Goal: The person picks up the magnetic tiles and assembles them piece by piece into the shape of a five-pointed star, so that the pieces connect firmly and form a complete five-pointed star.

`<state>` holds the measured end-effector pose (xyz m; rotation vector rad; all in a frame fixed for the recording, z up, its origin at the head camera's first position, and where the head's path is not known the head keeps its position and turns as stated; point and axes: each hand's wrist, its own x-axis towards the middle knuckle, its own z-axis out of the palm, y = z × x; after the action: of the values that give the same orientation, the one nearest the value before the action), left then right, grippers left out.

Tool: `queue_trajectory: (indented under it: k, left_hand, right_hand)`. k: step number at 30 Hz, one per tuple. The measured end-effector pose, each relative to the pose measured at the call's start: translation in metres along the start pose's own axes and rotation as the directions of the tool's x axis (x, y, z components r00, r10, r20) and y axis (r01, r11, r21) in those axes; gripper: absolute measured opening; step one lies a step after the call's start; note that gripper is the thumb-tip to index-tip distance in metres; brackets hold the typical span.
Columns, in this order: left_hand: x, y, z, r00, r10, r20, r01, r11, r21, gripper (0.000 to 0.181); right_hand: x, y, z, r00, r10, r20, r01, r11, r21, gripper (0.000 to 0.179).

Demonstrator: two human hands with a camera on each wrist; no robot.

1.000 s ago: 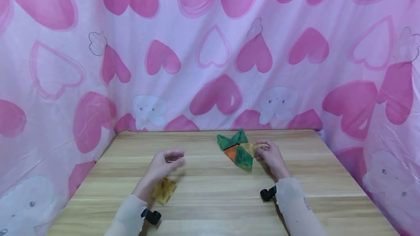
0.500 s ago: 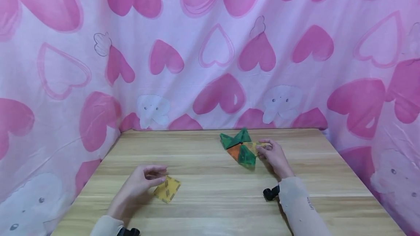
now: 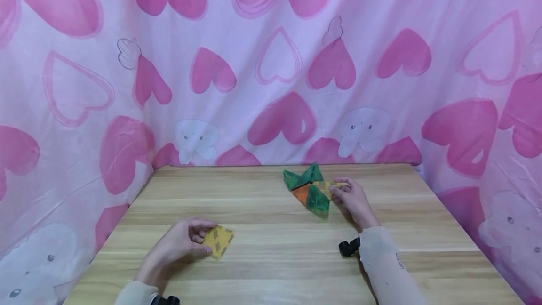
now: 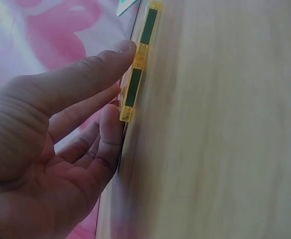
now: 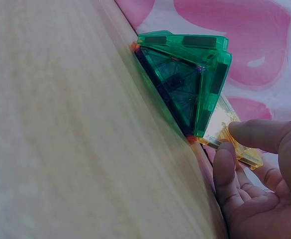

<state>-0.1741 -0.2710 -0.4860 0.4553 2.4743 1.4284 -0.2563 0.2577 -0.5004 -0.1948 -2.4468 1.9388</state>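
Observation:
My left hand pinches a see-through yellow square magnetic tile by its left side, thumb at the near edge and index finger at the far one. The left wrist view shows that tile edge-on, dark magnet strips inside, close over the wood. My right hand grips another yellow magnetic tile between thumb and fingers at its outer end. The inner end meets a build of an orange tile and raised green tiles. In the right wrist view green tiles lean together as a pointed shape.
The wood-grain table spreads between and in front of both hands. A pink heart-print cloth hangs right behind its far edge and along both sides. Each wrist wears a small black camera.
My left hand has moved toward me and left, then its thumb and fingers have closed on the yellow square tile. My right hand keeps its grip on the other yellow tile.

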Motion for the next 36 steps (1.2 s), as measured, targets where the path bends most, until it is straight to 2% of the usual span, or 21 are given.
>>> queue_trajectory:
  k: [4,9,16,24,29,31,36]
  left_hand:
    - [0.006,0.007,0.006,0.999,-0.005,-0.051,0.008,0.998,0.067,0.069]
    - [0.017,0.012,0.015,0.995,-0.036,-0.098,0.042,0.997,0.059,0.069]
    - [0.046,0.019,0.029,0.982,-0.099,-0.162,0.115,0.989,0.092,0.065]
    - [0.085,0.028,0.059,0.974,-0.080,-0.213,0.103,0.990,0.100,0.061]
    - [0.108,0.037,0.079,0.971,-0.037,-0.237,0.060,0.994,0.089,0.061]
    - [0.115,0.040,0.085,0.967,-0.029,-0.253,0.053,0.995,0.090,0.062]
    - [0.123,0.044,0.091,0.954,-0.059,-0.295,0.074,0.996,0.041,0.061]
  right_hand:
    - [0.002,0.001,-0.001,1.000,0.003,0.007,-0.003,1.000,0.010,0.050]
    - [0.002,0.000,-0.001,1.000,0.005,0.006,-0.005,1.000,0.015,0.050]
    - [0.005,-0.001,-0.002,1.000,-0.005,-0.004,0.005,1.000,0.000,0.049]
    - [0.000,0.000,0.000,1.000,0.001,-0.002,-0.001,1.000,0.028,0.049]
    - [-0.002,-0.001,0.000,0.999,-0.012,-0.030,0.013,0.999,0.040,0.048]
    - [-0.001,-0.001,0.000,0.999,-0.012,-0.042,0.014,0.999,0.040,0.048]
    - [0.000,-0.001,-0.002,0.998,-0.021,-0.066,0.023,0.999,0.035,0.048]
